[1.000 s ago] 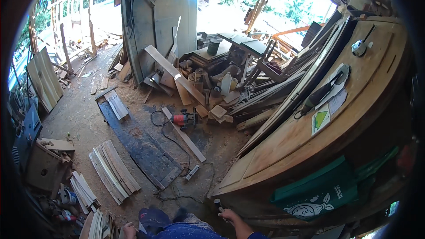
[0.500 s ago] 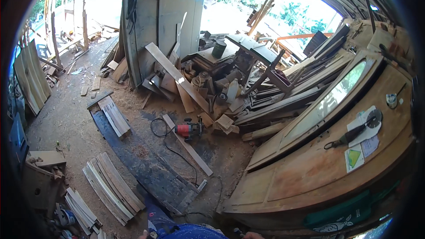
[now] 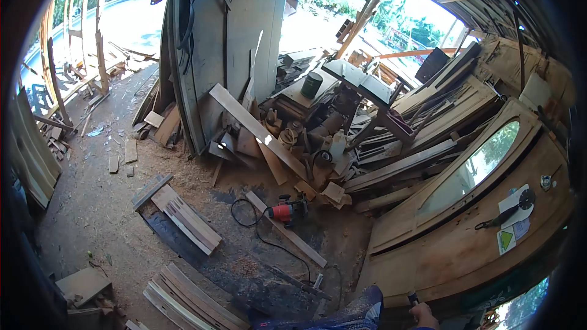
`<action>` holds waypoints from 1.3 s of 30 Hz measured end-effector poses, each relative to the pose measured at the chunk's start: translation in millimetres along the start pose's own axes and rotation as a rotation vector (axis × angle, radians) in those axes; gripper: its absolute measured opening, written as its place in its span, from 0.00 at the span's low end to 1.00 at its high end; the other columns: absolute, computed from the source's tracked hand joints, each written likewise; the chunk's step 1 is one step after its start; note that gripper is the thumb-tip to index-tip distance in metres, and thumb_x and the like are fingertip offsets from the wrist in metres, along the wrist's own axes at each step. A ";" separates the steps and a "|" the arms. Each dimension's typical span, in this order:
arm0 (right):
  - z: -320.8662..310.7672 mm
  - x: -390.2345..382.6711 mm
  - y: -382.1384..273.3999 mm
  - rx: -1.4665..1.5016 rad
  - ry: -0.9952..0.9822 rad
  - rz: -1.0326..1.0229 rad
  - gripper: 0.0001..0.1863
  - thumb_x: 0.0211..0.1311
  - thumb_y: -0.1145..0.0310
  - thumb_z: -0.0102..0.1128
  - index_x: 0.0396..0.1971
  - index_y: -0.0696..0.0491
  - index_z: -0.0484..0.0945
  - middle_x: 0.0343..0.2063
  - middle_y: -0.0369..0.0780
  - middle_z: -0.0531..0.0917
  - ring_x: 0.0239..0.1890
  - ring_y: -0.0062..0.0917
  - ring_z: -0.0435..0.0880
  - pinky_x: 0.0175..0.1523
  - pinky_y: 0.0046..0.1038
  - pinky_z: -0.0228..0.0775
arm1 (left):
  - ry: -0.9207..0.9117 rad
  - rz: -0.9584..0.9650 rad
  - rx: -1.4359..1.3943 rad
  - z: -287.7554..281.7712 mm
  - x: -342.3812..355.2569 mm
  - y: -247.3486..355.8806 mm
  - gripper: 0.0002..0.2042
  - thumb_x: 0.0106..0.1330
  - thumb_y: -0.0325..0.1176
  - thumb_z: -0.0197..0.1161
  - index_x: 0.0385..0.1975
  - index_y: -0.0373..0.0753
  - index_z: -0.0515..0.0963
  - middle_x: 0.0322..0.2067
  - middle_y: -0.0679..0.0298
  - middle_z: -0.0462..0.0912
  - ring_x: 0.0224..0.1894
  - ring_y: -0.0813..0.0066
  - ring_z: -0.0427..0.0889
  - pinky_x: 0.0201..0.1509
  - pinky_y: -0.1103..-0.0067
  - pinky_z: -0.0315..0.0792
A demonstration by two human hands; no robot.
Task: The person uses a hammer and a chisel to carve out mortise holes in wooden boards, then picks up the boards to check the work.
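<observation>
At the lower edge, my right hand (image 3: 423,314) is closed round a dark, rod-like handle (image 3: 413,297) with a pale tip; the rest of it is hidden in the fist. The hand is in front of the near edge of a large wooden door (image 3: 428,263) with an oval-ended glass pane. Blue clothing (image 3: 348,318) on my body shows beside the hand. My left hand is out of view. On the floor ahead, a red and black corded power tool, like a router (image 3: 287,210), rests by a long narrow board (image 3: 299,242).
A low dark bench (image 3: 183,238) carries grooved wooden strips (image 3: 186,217). Curved slats (image 3: 189,299) lie nearer. Scrap wood and a green can (image 3: 311,85) are piled ahead. A disc tool (image 3: 507,214) and papers lie on the door. The power cord (image 3: 281,249) crosses the floor.
The view has swung, so the bench, door and power tool sit lower and farther right. My right hand has come further into view; my left hand has dropped out of it.
</observation>
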State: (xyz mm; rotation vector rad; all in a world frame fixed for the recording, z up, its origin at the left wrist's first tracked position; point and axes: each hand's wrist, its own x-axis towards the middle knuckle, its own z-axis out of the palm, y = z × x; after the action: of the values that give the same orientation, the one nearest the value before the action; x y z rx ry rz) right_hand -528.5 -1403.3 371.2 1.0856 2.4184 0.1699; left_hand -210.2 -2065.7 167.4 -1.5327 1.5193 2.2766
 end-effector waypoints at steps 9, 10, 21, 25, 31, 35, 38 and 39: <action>16.8 -45.4 -80.4 -0.081 0.127 -0.195 0.25 0.52 0.54 0.68 0.49 0.49 0.81 0.50 0.46 0.83 0.57 0.41 0.80 0.61 0.40 0.73 | -0.053 -0.217 -0.320 -212.3 12.0 24.2 0.14 0.65 0.45 0.66 0.33 0.40 0.76 0.25 0.60 0.77 0.23 0.68 0.79 0.27 0.69 0.74; 17.9 -51.3 -82.7 -0.034 0.129 -0.192 0.25 0.52 0.54 0.67 0.49 0.49 0.81 0.51 0.46 0.83 0.58 0.42 0.80 0.61 0.41 0.72 | -0.012 -0.009 0.017 -227.9 19.9 90.8 0.21 0.66 0.57 0.62 0.30 0.44 0.75 0.20 0.65 0.74 0.17 0.71 0.75 0.22 0.74 0.70; 95.6 -70.7 -303.6 -0.294 -0.242 -0.626 0.29 0.56 0.45 0.64 0.55 0.44 0.79 0.57 0.43 0.79 0.61 0.41 0.77 0.63 0.43 0.70 | 0.289 0.578 0.008 -134.1 42.0 341.4 0.14 0.68 0.42 0.66 0.40 0.40 0.71 0.20 0.70 0.71 0.09 0.85 0.64 0.11 0.83 0.58; 122.7 -98.8 -427.2 -0.469 -0.329 -0.875 0.28 0.57 0.47 0.60 0.54 0.49 0.81 0.55 0.44 0.82 0.58 0.41 0.80 0.61 0.42 0.72 | 0.313 0.359 -0.043 -108.4 79.4 301.5 0.13 0.67 0.40 0.67 0.39 0.39 0.72 0.18 0.66 0.73 0.08 0.82 0.65 0.08 0.82 0.59; 175.5 -64.2 -600.7 -0.478 -0.418 -1.063 0.28 0.57 0.48 0.62 0.53 0.51 0.80 0.52 0.47 0.83 0.55 0.42 0.82 0.58 0.43 0.74 | 0.564 0.092 0.090 -49.0 132.1 305.7 0.15 0.67 0.45 0.66 0.40 0.41 0.76 0.23 0.69 0.75 0.20 0.77 0.72 0.20 0.79 0.66; 160.3 -96.6 -707.6 -0.296 -0.546 -1.116 0.27 0.57 0.49 0.62 0.50 0.53 0.79 0.43 0.51 0.84 0.47 0.45 0.85 0.50 0.45 0.76 | 0.747 0.190 -0.168 -55.1 150.9 311.1 0.15 0.66 0.40 0.66 0.46 0.39 0.76 0.33 0.64 0.77 0.29 0.75 0.75 0.27 0.78 0.70; 150.1 -131.9 -741.5 -0.197 -0.563 -1.232 0.27 0.57 0.49 0.63 0.49 0.53 0.77 0.41 0.53 0.84 0.46 0.47 0.84 0.49 0.46 0.75 | 0.671 0.152 -0.204 -128.7 182.3 253.5 0.25 0.65 0.42 0.67 0.60 0.43 0.72 0.43 0.61 0.75 0.40 0.70 0.77 0.45 0.71 0.74; 146.4 -139.4 -752.5 -0.176 -0.543 -1.298 0.27 0.57 0.49 0.63 0.49 0.54 0.77 0.41 0.54 0.84 0.47 0.48 0.84 0.49 0.47 0.75 | 0.667 0.195 -0.261 -139.3 200.2 235.5 0.21 0.66 0.43 0.66 0.55 0.42 0.72 0.36 0.62 0.75 0.32 0.72 0.74 0.37 0.72 0.71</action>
State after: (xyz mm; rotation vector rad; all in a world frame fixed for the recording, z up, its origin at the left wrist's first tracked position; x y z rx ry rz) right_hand -884.9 -2026.9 69.1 -0.5618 2.0627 -0.3030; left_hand -328.6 -2383.0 182.5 -2.5119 1.5795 2.2507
